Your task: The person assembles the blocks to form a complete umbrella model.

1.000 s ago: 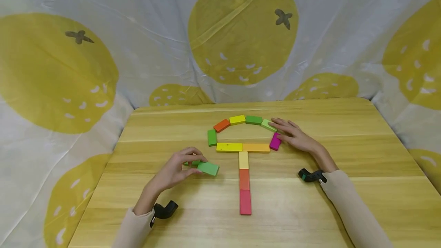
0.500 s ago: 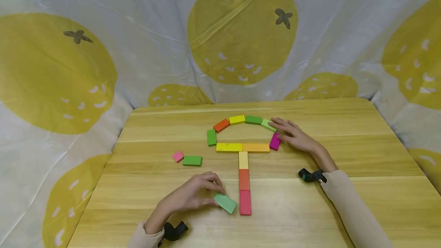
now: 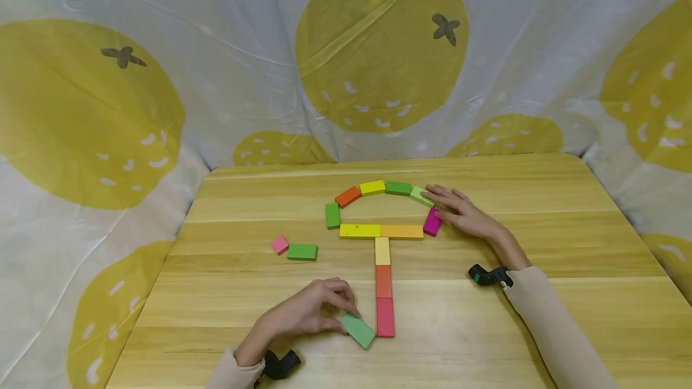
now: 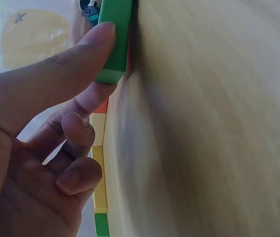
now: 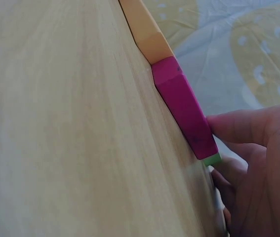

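My left hand (image 3: 313,308) pinches a light green block (image 3: 358,331) between thumb and fingers, close over the table. The block's far corner lies right beside the pinkish-red block (image 3: 385,318) at the near end of a straight column. Above that block come an orange-red block (image 3: 383,281) and a pale yellow block (image 3: 382,251). My right hand (image 3: 466,215) rests with fairly straight fingers at the arch's right side. Its thumb touches the magenta block (image 5: 186,111), and its fingers overlap the pale green block (image 3: 421,196) in the head view.
A yellow block (image 3: 360,231) and a light orange block (image 3: 402,232) form a crossbar under the arch of several coloured blocks. Left of the column lie a small pink block (image 3: 280,245) and a green block (image 3: 302,252). A patterned cloth (image 3: 259,77) hangs behind the wooden table (image 3: 227,221).
My left hand has carried the light green block toward me and rightward, to the column's near end. The pink and green blocks on the left have come into view. My right hand stays put.
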